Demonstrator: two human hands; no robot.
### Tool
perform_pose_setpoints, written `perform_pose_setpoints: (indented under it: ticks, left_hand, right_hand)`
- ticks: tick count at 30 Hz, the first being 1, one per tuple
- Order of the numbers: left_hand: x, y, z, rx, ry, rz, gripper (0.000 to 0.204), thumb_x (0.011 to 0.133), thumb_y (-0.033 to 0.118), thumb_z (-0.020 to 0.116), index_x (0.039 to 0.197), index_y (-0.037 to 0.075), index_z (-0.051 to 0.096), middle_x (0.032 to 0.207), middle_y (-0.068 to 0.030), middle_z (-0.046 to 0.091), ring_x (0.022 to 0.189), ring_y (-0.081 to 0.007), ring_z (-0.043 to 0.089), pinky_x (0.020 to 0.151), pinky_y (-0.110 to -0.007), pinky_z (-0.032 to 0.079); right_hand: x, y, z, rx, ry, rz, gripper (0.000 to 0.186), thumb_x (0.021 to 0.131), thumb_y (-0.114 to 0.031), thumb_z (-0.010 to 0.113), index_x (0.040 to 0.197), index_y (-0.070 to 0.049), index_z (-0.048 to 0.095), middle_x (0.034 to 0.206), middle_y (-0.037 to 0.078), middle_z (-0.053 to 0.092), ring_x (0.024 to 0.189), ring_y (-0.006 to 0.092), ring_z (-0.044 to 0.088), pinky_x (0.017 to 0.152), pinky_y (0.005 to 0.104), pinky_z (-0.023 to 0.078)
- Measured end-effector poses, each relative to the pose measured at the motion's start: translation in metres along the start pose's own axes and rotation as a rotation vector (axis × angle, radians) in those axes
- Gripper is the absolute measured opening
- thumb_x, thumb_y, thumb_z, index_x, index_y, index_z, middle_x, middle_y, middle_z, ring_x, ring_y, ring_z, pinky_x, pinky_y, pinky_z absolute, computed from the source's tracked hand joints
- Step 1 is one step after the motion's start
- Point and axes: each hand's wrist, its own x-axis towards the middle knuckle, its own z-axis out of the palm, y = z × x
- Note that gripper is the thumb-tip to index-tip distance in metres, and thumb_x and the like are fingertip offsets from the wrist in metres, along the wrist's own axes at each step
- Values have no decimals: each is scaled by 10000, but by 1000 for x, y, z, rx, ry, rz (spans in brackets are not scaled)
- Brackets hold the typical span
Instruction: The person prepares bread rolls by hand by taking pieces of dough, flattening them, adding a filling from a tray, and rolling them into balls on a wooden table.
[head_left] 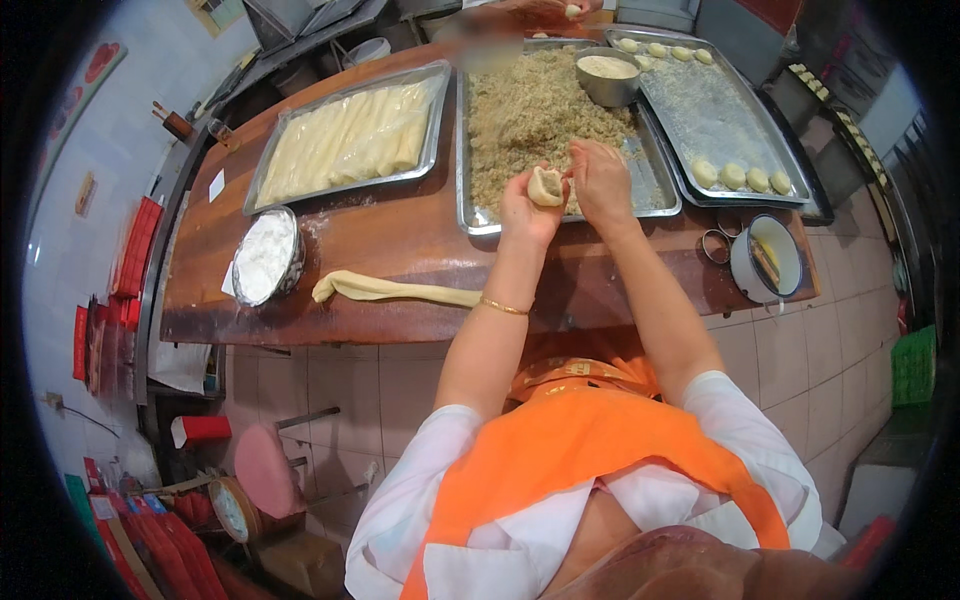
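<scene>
Pale floor tiles (pixel 415 375) run beneath a brown wooden table (pixel 400 232), its front edge dusted in places with flour. Over the near end of a metal tray (pixel 463 165) heaped with crumbly, beige filling (pixel 530 110), a dough cup (pixel 546 188) sits in the person's left hand (pixel 522 212). It is small, rounded and cream-coloured, soft-looking, with a smooth outside and a thick, slightly uneven rim. Its mouth is open and faces up toward the wearer; inside shows a greyish-beige hollow, apparently lined with filling much like the heap behind it.

The left fingers are curled around the cup, closed just enough to cradle it. The right hand (pixel 602 183) is at the cup's right side, fingers lightly bent and close together, the tips by the rim; whether they pinch the dough, I cannot tell.

Nearer the wearer, a long, limp strip of dough (pixel 395 289) lies on the wood, its right end passing behind the left forearm. To its left stands a bowl of white flour (pixel 264 257). On the right, a second tray (pixel 715 115) carries round dough pieces (pixel 732 178) in a row at its near end.
</scene>
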Motion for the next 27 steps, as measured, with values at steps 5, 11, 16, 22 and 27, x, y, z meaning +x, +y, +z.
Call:
perform_pose_setpoints:
  ticks: [5,11,16,22,27]
  left_hand:
    - [-8,-5,-3,139,12,127,251,1021,283,549,1094,51,613,1037,-108,635,886,-235,638,768,-383,574]
    - [4,-20,-20,266,-35,236,293,1006,356,587,909,81,608,791,-37,619,722,-167,621,624,-304,540]
    - [9,-6,-12,23,-9,77,317,1023,383,535,871,110,589,745,-35,602,671,-153,593,587,-270,501]
    - [28,-4,40,-87,99,153,404,1040,437,453,817,126,582,760,-39,618,705,-144,609,501,-241,473]
    - [42,8,27,-144,-12,188,427,1042,422,457,815,85,587,774,-60,620,726,-212,620,662,-329,542]
  right_hand:
    - [-18,-27,9,663,-9,94,452,966,-246,612,1359,-35,540,1221,105,640,1113,227,600,971,352,457]
    - [-38,-11,46,646,-56,92,377,965,-178,581,1315,-40,571,1164,82,665,1063,169,629,862,291,493]
    - [-19,-20,21,1084,-237,262,437,996,-267,563,1385,-69,543,1345,119,594,1200,198,576,969,333,465]
    - [17,-9,7,-60,310,-394,464,1036,-361,475,1371,-49,555,1450,111,512,1279,223,520,1020,334,431]
    - [27,10,27,224,485,-302,349,930,-242,587,1251,-114,639,1365,190,552,1281,393,494,1094,467,378]
